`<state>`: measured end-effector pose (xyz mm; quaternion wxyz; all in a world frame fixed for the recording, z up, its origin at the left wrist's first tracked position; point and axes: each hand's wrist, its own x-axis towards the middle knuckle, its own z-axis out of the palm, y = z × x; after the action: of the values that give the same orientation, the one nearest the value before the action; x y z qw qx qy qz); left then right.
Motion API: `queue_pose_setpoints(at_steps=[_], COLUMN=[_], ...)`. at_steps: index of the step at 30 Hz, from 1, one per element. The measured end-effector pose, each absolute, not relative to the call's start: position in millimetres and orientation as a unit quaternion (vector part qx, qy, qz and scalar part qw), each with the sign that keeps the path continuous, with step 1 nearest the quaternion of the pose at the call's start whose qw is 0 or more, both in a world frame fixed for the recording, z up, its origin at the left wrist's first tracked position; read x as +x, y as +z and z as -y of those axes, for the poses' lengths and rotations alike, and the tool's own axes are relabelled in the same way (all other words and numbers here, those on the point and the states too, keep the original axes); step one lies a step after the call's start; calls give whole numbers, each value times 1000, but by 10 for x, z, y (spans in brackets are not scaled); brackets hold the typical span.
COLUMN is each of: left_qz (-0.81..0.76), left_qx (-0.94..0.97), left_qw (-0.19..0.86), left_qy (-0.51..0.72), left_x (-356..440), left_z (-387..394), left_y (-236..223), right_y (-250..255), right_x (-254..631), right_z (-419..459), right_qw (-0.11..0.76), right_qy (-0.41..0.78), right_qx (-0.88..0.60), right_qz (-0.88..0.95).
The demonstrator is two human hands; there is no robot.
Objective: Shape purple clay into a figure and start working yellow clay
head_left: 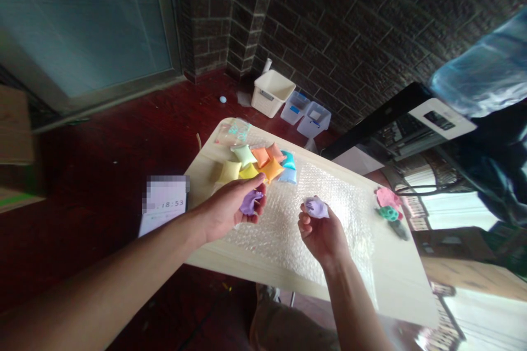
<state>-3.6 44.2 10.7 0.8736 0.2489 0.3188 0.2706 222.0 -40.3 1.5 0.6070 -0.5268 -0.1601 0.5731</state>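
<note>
We saw the left hand [230, 205] in the middle of the frame, palm turned up, with its fingers curled around a purple lump [250, 203] that looked like soft clay. The right hand [319, 230], just right of the middle, pinched a paler purple lump [317, 207] between its thumb and fingers. The two lumps were near each other but did not touch.

Both hands were above a sheet of bubble wrap [288, 225] that lay on a pale table [395, 290]. Higher up, left of the middle, a bunch of little colored packets [259, 164] sat close together: yellow, green, orange and blue ones.

At the right side of the table were a pink and green thing [389, 205]; it was blurry, so we could only guess it was more clay or a small tool.

Three plastic bins [288, 101] stood on the dark red floor by the brick wall [370, 22], near the top middle of the frame.
</note>
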Motion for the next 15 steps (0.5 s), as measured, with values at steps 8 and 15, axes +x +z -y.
queue_pose_setpoints(at_steps=[8, 15], left_qz=[-330, -358], left_qx=[133, 143], left_qw=[905, 875], left_qy=[233, 295], left_x=[4, 115], left_z=[-421, -296], left_y=[194, 130], right_y=[-117, 127], right_x=[2273, 2100], right_z=[407, 604], right_qw=[515, 447], right_qy=[430, 66], right_qx=[-640, -752], right_qz=[376, 479])
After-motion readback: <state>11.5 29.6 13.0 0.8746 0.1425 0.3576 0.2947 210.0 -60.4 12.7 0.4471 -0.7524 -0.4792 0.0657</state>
